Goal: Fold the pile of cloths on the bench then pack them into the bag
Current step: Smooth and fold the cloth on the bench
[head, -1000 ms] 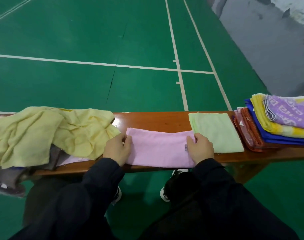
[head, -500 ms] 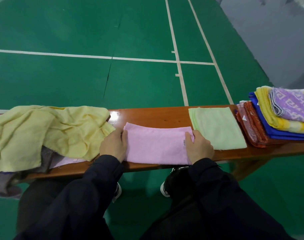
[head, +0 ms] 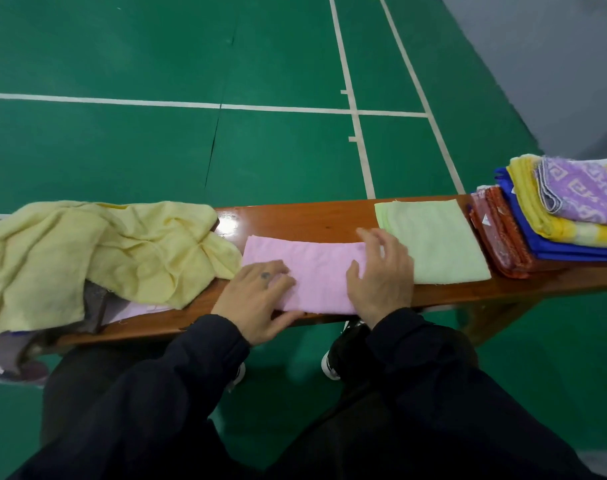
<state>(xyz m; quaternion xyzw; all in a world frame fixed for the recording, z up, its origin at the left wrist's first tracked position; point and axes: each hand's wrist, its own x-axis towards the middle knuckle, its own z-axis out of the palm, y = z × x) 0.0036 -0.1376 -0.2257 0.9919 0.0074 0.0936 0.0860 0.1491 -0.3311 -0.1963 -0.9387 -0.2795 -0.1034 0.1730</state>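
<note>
A pink cloth (head: 315,268), folded into a long strip, lies on the wooden bench (head: 295,220) in front of me. My left hand (head: 258,299) rests flat on its left end, fingers spread. My right hand (head: 381,275) lies over its right end with fingers apart, slightly blurred. To the left sits the unfolded pile, a crumpled pale yellow cloth (head: 97,254) over grey and lilac ones. A folded light green cloth (head: 433,245) lies just right of the pink one. No bag is in view.
At the bench's right end stands a stack of folded cloths (head: 551,216): red patterned, blue, yellow and purple patterned on top. Green court floor with white lines lies beyond the bench. My dark sleeves and shoes fill the foreground.
Both hands have let go of the pink cloth's ends and now lie flat on it with fingers spread; the left hand slid inward onto the cloth.
</note>
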